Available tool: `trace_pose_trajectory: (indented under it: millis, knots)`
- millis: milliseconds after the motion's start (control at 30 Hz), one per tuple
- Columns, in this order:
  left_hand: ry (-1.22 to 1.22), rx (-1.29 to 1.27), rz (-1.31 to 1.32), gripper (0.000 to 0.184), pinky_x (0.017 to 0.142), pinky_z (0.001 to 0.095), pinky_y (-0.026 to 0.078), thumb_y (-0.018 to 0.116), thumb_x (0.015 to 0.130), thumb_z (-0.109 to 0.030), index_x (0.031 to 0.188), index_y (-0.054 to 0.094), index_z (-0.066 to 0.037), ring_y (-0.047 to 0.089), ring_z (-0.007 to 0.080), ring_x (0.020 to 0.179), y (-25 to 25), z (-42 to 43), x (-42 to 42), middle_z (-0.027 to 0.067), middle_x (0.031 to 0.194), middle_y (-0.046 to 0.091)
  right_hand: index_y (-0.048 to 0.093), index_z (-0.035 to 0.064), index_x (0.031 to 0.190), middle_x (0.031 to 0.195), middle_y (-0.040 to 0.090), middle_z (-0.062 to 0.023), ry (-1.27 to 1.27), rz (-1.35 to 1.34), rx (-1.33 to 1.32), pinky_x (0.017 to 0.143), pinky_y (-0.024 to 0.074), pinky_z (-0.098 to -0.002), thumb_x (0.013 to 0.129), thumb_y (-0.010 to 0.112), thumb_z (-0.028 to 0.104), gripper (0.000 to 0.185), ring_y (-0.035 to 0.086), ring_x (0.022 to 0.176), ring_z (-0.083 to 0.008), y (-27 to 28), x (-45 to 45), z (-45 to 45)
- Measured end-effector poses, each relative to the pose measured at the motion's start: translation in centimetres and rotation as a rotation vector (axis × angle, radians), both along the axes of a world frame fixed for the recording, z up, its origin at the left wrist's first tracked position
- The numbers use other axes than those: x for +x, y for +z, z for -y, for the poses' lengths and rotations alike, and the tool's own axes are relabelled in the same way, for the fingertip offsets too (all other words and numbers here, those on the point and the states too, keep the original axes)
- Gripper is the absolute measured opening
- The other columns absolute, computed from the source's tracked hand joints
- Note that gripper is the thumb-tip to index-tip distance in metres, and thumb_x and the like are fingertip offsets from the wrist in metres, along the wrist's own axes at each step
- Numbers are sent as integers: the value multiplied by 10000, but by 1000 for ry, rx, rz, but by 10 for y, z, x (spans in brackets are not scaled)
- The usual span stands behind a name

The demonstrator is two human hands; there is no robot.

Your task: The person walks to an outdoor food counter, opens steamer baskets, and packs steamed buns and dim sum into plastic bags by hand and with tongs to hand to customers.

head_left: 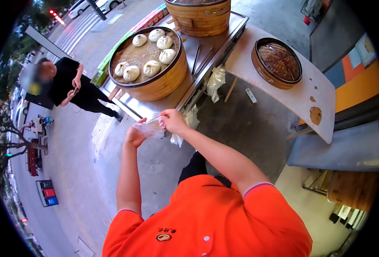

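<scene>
Between my two hands a thin clear plastic bag [151, 128] is stretched, just off the near edge of the metal cart. My left hand [135, 134] has its fingers closed on one side of the bag. My right hand [173, 121] pinches the other side. Beyond them a round bamboo steamer [155, 85] stands on the cart, with several white steamed buns [151, 68] spread on its woven mat. A pair of tongs [197, 58] lies on the metal top to the steamer's right.
More stacked bamboo steamers [200, 21] stand farther back on the cart [172, 96]. Plastic bags [216, 83] hang from its side. A covered steamer [277, 63] rests on the worn white table [311, 94]. A person in black [76, 83] stands at the left.
</scene>
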State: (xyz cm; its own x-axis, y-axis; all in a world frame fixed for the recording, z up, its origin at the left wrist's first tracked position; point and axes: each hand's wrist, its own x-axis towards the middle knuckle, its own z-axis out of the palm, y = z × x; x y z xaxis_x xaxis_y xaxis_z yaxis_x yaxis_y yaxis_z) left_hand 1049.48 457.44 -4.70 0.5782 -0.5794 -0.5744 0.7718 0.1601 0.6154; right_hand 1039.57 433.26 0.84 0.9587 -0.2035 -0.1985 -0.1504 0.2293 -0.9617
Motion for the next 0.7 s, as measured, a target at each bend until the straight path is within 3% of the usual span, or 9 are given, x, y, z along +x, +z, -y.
trace_pose_trajectory:
  millis: [33,67,133,233,300,433,467,633,700]
  knots:
    - [40,32,38,454,1012,604,472,510,1014,-309,1431,538,-132,609,326,1202,-17,3,26,141,1386,591,669,-85,1060,806,688,-103,63,-13,130,572,543,-314,995,525,-21,171,663,652,-165,-22,21,1]
    - [30,19,39,454,1012,604,472,510,1014,-309,1431,538,-132,609,326,1202,-11,21,40,141,1386,591,674,-81,1070,816,696,-108,70,-55,46,579,548,-314,996,532,-13,174,671,659,-166,-17,34,11]
    - [275,373,72,411,987,560,477,530,999,-251,1382,580,-109,620,292,1149,8,26,25,119,1326,617,686,-68,1101,827,713,-113,115,-38,-134,604,565,-313,997,571,29,182,689,669,-164,-39,42,13]
    - [396,549,118,345,942,511,508,551,984,-174,1309,629,-88,629,270,1105,13,36,33,101,1249,648,699,-51,1097,836,722,-99,242,-193,-67,608,572,-308,978,628,73,186,696,675,-166,-17,57,52]
    - [375,619,177,284,864,454,538,567,982,-147,1237,666,-72,632,237,1066,10,31,35,96,1194,669,726,-15,1060,893,752,-119,43,-104,-436,731,585,-362,885,760,242,314,720,789,-202,-23,72,94]
    - [412,679,262,283,818,406,522,594,982,-183,1242,650,-86,621,208,1043,-1,10,48,74,1154,673,611,-67,1135,1111,676,-304,-288,-361,-790,890,544,-498,878,737,338,496,663,1064,-460,-47,147,208]
    - [504,651,200,263,758,357,518,597,989,-196,1211,667,-75,618,167,1022,5,7,39,65,1156,669,526,-93,1236,1229,621,-321,-225,-461,-862,938,532,-520,919,701,384,599,651,1091,-471,-39,164,232]
    - [828,956,333,229,783,325,510,581,1004,-185,1201,653,-94,600,140,998,54,43,-41,21,1096,645,380,-148,1343,1247,617,-299,-244,-562,-1176,938,558,-472,800,813,519,963,676,1104,-407,-66,230,279]
    - [823,980,275,225,818,356,520,589,1009,-207,1202,648,-108,622,172,1027,56,61,-86,40,1156,656,364,-151,1349,1251,612,-302,-181,-567,-1164,941,562,-461,811,808,468,933,674,1114,-401,-57,236,281]
